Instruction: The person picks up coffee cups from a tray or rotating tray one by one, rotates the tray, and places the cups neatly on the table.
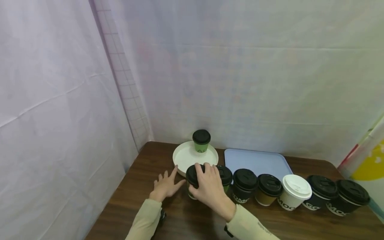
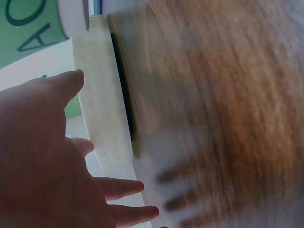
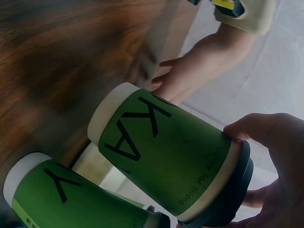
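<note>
My right hand (image 1: 210, 186) grips a green paper coffee cup (image 3: 164, 147) around its black lid (image 1: 192, 176); its base appears slightly above the wooden table. My left hand (image 1: 166, 186) is spread just left of that cup, fingers extended beside the near rim of a round white tray (image 1: 182, 158), holding nothing. On the tray's far side stands a smaller green cup (image 1: 201, 142) with a black lid. A second green cup (image 3: 71, 194) stands right beside the gripped one, partly hidden by my right hand in the head view.
Rightward along the wooden table (image 1: 126, 203) runs a row of lidded cups: a black one (image 1: 244, 186), a brown one (image 1: 268, 190), a white one (image 1: 294, 193) and further black ones (image 1: 321, 191). Behind them lies a light-blue rectangular tray (image 1: 256, 163). White curtains (image 1: 240, 83) hang behind and left.
</note>
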Motion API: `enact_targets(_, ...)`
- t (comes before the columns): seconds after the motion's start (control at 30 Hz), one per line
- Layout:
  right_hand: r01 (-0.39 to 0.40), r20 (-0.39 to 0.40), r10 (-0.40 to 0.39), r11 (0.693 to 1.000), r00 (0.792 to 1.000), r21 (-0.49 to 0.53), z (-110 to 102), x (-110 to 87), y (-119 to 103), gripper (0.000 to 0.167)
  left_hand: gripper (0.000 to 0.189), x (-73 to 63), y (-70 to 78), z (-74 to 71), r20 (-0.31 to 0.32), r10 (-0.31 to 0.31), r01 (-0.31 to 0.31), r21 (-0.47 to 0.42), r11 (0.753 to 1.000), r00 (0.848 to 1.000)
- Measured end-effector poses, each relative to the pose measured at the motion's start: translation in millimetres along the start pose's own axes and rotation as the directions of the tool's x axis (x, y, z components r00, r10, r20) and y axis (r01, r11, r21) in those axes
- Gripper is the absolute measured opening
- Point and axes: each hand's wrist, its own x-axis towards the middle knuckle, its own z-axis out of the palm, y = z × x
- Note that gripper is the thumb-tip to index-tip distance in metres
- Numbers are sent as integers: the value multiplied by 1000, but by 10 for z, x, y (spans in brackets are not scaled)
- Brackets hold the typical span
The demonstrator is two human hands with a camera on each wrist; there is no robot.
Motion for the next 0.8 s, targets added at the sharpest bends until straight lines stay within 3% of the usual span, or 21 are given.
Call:
enact_targets(0.47,13,51,-11,999,999,-46,199,71,44,65,73,-50,-34,40,5,4,-4,-3,1000,1000)
enact_targets(0.8,17,41,-14,998,999,-62,273,126,33,65,69,-67,-15,48,-22,17,-17,11,1000,1000)
